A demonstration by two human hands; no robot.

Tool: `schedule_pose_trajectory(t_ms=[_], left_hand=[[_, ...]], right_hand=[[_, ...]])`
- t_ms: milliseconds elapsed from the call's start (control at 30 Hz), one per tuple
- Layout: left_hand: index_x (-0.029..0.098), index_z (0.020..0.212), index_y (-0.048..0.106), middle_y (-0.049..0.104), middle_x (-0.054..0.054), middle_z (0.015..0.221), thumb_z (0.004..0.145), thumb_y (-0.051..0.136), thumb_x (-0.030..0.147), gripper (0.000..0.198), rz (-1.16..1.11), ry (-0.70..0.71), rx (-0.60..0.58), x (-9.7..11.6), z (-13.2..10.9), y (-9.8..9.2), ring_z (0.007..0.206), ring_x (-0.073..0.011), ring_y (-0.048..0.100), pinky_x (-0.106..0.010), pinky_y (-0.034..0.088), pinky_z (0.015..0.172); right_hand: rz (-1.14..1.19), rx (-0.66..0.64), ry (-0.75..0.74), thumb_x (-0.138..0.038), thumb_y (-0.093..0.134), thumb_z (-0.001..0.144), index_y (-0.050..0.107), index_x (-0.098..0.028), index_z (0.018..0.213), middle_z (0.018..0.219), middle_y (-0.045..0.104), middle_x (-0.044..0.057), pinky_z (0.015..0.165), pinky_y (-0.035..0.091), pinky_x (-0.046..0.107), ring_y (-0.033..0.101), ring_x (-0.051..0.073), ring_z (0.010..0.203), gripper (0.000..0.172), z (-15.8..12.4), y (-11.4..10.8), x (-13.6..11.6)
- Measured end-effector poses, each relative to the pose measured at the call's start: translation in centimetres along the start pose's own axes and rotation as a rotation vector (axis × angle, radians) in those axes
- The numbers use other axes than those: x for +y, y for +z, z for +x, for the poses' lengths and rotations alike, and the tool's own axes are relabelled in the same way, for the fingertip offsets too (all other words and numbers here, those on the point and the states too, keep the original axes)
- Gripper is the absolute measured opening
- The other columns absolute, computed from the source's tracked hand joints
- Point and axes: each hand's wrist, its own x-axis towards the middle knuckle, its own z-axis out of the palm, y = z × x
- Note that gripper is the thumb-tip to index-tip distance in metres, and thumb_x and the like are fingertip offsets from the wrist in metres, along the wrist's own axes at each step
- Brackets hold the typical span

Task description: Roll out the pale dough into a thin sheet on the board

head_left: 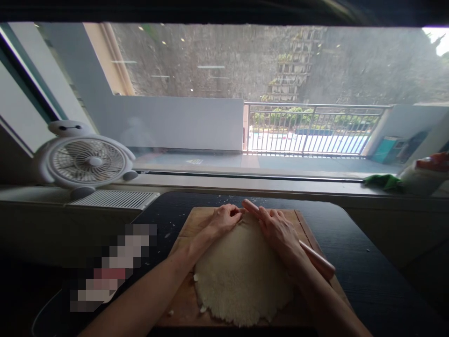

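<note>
A flat round sheet of pale dough [242, 276] lies on a wooden board [182, 306] on a dark table. A wooden rolling pin [315, 260] lies slantwise over the dough's far right edge. My right hand [278, 231] rests flat on the pin, fingers stretched out. My left hand [224, 219] is curled, its fingers pinching the dough's far edge next to the pin's far end.
A small white fan [87, 161] shaped like a round figure stands on the sill at the left, by a vent grille [115, 199]. A white bottle with a red top [426, 175] and a green cloth [384, 181] sit at the right. A blurred-out item [112, 267] lies left of the board.
</note>
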Motion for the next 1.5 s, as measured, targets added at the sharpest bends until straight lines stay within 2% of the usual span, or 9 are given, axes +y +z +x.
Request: schedule_pose_trajectory(t_ms=[200, 333, 467, 700, 867, 967, 1067, 1333, 1500], left_hand=[[0.020, 0.093, 0.068, 0.061, -0.004, 0.109, 0.087, 0.042, 0.030, 0.029, 0.122, 0.265, 0.015, 0.4, -3.1, -0.5, 0.105, -0.0186, 0.051, -0.031, 0.036, 0.094], [0.018, 0.094, 0.067, 0.060, -0.009, 0.111, 0.087, 0.042, 0.026, 0.028, 0.381, 0.297, 0.047, 2.1, -3.7, -0.1, 0.106, -0.0231, 0.050, -0.040, 0.033, 0.096], [0.019, 0.100, 0.064, 0.060, -0.006, 0.113, 0.086, 0.044, 0.023, 0.025, 0.312, 0.378, 0.006, 1.9, -3.3, -0.7, 0.105, -0.0190, 0.052, -0.034, 0.036, 0.096], [0.016, 0.098, 0.062, 0.062, -0.007, 0.101, 0.084, 0.041, 0.016, 0.025, 0.231, 0.222, 0.453, -2.0, -5.1, -1.3, 0.098, -0.0196, 0.054, -0.036, 0.040, 0.092], [0.019, 0.107, 0.059, 0.059, -0.005, 0.112, 0.087, 0.033, 0.017, 0.033, 0.245, 0.209, 0.317, 1.3, -1.6, -0.8, 0.107, -0.0177, 0.050, -0.034, 0.036, 0.097], [0.013, 0.127, 0.044, 0.048, -0.009, 0.130, 0.089, 0.026, 0.025, 0.044, 0.294, 0.081, 0.003, 3.3, 1.8, 0.4, 0.119, -0.0183, 0.043, -0.033, 0.032, 0.100], [0.012, 0.132, 0.039, 0.042, -0.011, 0.136, 0.088, 0.028, 0.038, 0.052, 0.331, 0.030, -0.140, 3.9, 3.6, 2.2, 0.126, -0.0227, 0.035, -0.042, 0.023, 0.105], [0.016, 0.137, 0.030, 0.028, -0.006, 0.145, 0.088, 0.017, 0.050, 0.062, 0.353, 0.008, -0.246, 4.4, 6.8, 4.4, 0.135, -0.0232, 0.015, -0.050, 0.009, 0.108], [0.018, 0.134, 0.037, 0.032, -0.007, 0.143, 0.090, 0.020, 0.043, 0.054, 0.397, 0.085, -0.259, 2.6, 3.9, 2.6, 0.134, -0.0239, 0.020, -0.051, 0.010, 0.107]], right_hand=[[0.002, -0.011, -0.005, -0.033, 0.035, 0.090, 0.044, -0.026, 0.120, 0.098, 0.056, 0.005, 0.068, 0.033, 0.027, 0.048, 0.018, 0.089, 0.031, -0.1, -0.1, 0.0], [0.006, -0.027, 0.025, -0.032, 0.034, 0.090, 0.045, -0.024, 0.121, 0.098, 0.056, 0.006, 0.067, 0.034, 0.027, 0.049, 0.019, 0.087, 0.033, 0.0, -1.0, -0.5], [0.051, -0.052, 0.005, -0.028, 0.033, 0.091, 0.048, -0.025, 0.120, 0.099, 0.057, 0.005, 0.071, 0.035, 0.026, 0.050, 0.017, 0.087, 0.033, -0.7, -2.0, -1.2], [-0.006, 0.019, -0.059, -0.030, 0.040, 0.088, 0.045, -0.027, 0.123, 0.097, 0.055, 0.004, 0.076, 0.037, 0.027, 0.049, 0.018, 0.090, 0.035, -3.5, -1.1, -2.0], [-0.089, -0.036, -0.117, -0.023, 0.037, 0.090, 0.043, -0.027, 0.126, 0.093, 0.055, 0.005, 0.074, 0.039, 0.027, 0.050, 0.017, 0.083, 0.037, -3.0, -0.9, -3.6], [-0.146, -0.053, -0.156, -0.019, 0.037, 0.089, 0.043, -0.025, 0.126, 0.095, 0.056, 0.007, 0.071, 0.040, 0.027, 0.052, 0.018, 0.086, 0.039, -3.3, -1.5, -3.8], [-0.172, -0.078, -0.180, -0.018, 0.038, 0.087, 0.043, -0.023, 0.126, 0.097, 0.057, 0.007, 0.069, 0.042, 0.026, 0.054, 0.018, 0.086, 0.040, -5.7, -2.3, -2.1], [-0.190, 0.041, -0.114, -0.030, 0.035, 0.088, 0.030, -0.024, 0.135, 0.095, 0.060, 0.007, 0.062, 0.048, 0.030, 0.058, 0.021, 0.081, 0.048, -12.0, -2.0, 2.8], [-0.184, 0.087, -0.193, -0.022, 0.031, 0.088, 0.017, -0.025, 0.141, 0.088, 0.060, 0.006, 0.060, 0.049, 0.032, 0.058, 0.022, 0.077, 0.055, -12.3, -1.8, 1.7]])
